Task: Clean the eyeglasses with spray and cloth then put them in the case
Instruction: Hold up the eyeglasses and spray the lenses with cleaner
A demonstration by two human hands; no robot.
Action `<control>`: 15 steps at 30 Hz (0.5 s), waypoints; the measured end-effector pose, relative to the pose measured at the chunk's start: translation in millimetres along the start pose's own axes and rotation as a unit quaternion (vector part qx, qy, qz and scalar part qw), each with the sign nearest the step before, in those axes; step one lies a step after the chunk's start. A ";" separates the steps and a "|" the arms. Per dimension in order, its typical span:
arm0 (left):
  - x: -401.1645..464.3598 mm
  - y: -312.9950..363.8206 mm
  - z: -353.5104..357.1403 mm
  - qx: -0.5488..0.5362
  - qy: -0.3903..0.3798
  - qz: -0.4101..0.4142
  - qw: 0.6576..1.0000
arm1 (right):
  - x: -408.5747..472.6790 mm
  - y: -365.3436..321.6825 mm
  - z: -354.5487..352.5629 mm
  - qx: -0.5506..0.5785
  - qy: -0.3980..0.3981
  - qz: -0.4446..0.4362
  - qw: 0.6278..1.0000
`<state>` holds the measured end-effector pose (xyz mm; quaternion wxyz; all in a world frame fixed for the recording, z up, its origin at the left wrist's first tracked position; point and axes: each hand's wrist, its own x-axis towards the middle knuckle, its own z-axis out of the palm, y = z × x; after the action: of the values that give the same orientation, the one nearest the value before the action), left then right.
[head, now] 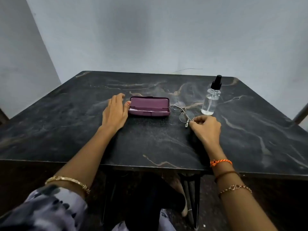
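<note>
R hand (205, 129) fingers pinch eyeglasses (183, 112) temple; L hand (115, 112) flat, fingers spread, beside case (149, 108)

A dark, black marble-patterned tabletop with pale tan and grey veins (66, 130) stood against a plain, pale grey-blue painted wall (166, 34). A second wall of the same colour (18, 64) met it at the left corner. Black metal table legs (193, 197) showed beneath the front edge. Light was soft and even.

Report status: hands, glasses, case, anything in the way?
Left hand flat beside open case, empty. Right hand pinching eyeglasses on table. Spray bottle upright behind glasses, untouched. Nothing blocking.
</note>
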<state>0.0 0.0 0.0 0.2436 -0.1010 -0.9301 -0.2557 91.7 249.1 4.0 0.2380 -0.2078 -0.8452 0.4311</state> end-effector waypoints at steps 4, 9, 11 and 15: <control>0.3 -3.0 2.1 0.004 0.023 0.017 1.000 | 0.3 2.2 1.5 -0.005 0.004 -0.005 1.000; 3.4 -2.0 5.1 0.001 0.030 0.054 0.998 | 6.0 3.1 1.7 -0.006 0.032 -0.037 0.999; 4.1 -0.4 3.5 -0.008 0.038 0.069 0.997 | 8.9 0.7 1.2 -0.007 0.066 -0.048 0.997; 3.9 6.0 3.1 -0.045 0.071 0.110 0.990 | 12.8 -5.3 -0.7 0.022 0.105 -0.061 0.992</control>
<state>-2.7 6.9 2.2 0.3305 -0.1954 -0.8813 -0.2755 81.1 253.8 11.6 0.3562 -0.1943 -0.8168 0.4101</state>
